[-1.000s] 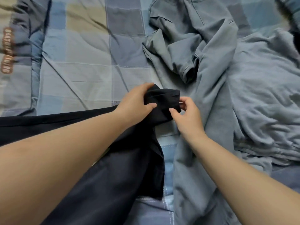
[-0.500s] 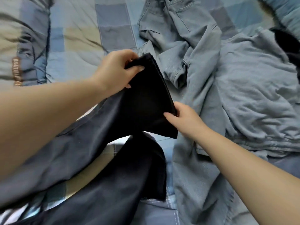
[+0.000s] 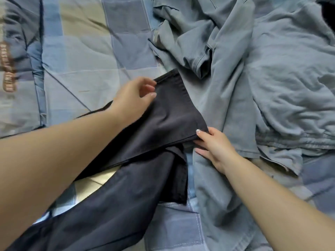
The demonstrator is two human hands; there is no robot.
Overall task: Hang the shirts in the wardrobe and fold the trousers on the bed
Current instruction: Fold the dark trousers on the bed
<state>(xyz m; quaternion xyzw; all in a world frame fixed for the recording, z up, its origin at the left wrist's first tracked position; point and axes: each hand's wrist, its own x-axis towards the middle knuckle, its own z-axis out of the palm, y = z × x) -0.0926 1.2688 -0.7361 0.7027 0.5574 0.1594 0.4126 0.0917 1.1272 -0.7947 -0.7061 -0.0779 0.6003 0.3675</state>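
Black trousers (image 3: 137,178) lie across the checked bed cover (image 3: 81,57), one leg folded over the other, its hem pointing up the bed. My right hand (image 3: 213,147) pinches the right corner of that hem, thumb on top and fingers underneath. At the hem's left corner my left hand (image 3: 132,96) rests against the edge with loosely curled fingers and no fabric visibly between them. Grey-blue trousers (image 3: 226,109) lie crumpled just right of the black pair, partly under my right hand.
A grey-blue sweatshirt (image 3: 293,91) is spread at the right, overlapping the grey-blue trousers. A dark item (image 3: 328,17) shows at the top right corner. The bed cover's left side bears only a printed label (image 3: 7,69).
The black trouser leg, held up in the air half a second ago, now lies flat on the bed. My left hand has loosened its grip on the hem; my right hand keeps its corner.
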